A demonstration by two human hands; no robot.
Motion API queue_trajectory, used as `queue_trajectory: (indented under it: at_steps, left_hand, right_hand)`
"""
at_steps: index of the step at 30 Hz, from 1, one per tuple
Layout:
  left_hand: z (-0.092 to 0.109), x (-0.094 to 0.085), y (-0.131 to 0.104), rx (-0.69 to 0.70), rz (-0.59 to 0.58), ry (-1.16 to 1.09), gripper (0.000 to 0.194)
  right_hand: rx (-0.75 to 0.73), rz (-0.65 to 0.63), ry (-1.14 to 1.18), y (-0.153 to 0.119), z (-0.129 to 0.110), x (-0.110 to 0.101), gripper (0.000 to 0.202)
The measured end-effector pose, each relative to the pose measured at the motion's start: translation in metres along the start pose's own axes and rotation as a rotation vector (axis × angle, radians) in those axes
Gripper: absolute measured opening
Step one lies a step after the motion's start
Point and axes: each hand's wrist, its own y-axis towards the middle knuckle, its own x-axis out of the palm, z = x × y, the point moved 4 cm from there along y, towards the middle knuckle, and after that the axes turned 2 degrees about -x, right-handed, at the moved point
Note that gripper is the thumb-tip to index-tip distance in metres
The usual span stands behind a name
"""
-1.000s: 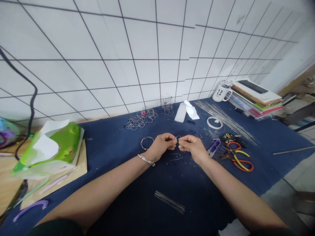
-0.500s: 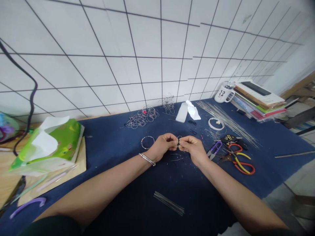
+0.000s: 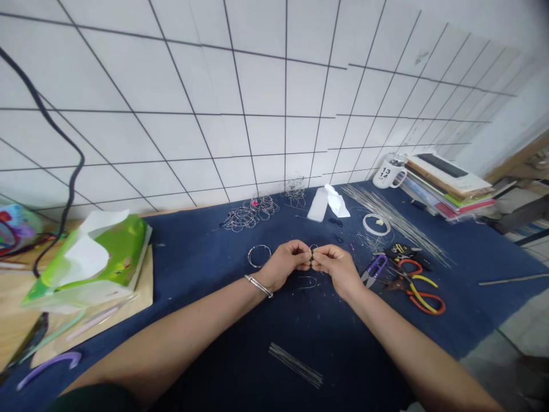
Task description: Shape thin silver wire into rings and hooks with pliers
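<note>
At the frame's centre, the left hand [image 3: 283, 264] and right hand [image 3: 338, 268] pinch one small wire loop [image 3: 314, 246], arching just above their closed fingers [image 3: 302, 257]. On the blue worktop [image 3: 193, 246] are one bent wire [image 3: 315, 281] below them, one ring [image 3: 249, 255] to their left, one mug [image 3: 385, 175] upper right.

Loop [image 3: 314, 245]: perhaps wire, too small to tell | cable [image 3: 82, 157]: cropped left
</note>
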Motion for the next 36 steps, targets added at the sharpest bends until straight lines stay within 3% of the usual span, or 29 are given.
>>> queue_trajectory:
  at_steps: [5,10,13,15,20,26,36]
  left_hand:
    - [0.009,-0.013,0.006,0.021,-0.011,0.232,0.018]
    - [0.027,-0.016,0.001,0.023,-0.243,0.554,0.015]
    - [0.036,-0.011,-0.007,0.066,-0.39,0.727,0.014]
    - [0.04,-0.009,-0.01,0.119,-0.424,0.846,0.013]
    - [0.043,-0.017,-0.001,0.262,-0.216,1.079,0.02]
    - [0.034,-0.025,0.007,0.389,-0.033,1.266,0.019]
    - [0.034,-0.012,0.002,0.595,-0.132,1.533,0.024]
  right_hand:
    - [-0.031,-0.126,-0.236,0.008,-0.007,-0.01,0.035]
    - [-0.386,-0.02,-0.886,0.019,-0.024,-0.033,0.024]
    - [-0.537,-0.093,-1.174,0.021,-0.022,-0.031,0.02]
    - [-0.586,-0.161,-1.262,0.02,-0.018,-0.028,0.021]
    - [-0.61,-0.241,-1.39,0.015,-0.017,-0.02,0.016]
    - [-0.603,-0.215,-1.504,0.01,-0.018,-0.016,0.016]
    - [-0.696,-0.156,-1.563,0.004,-0.03,-0.013,0.02]
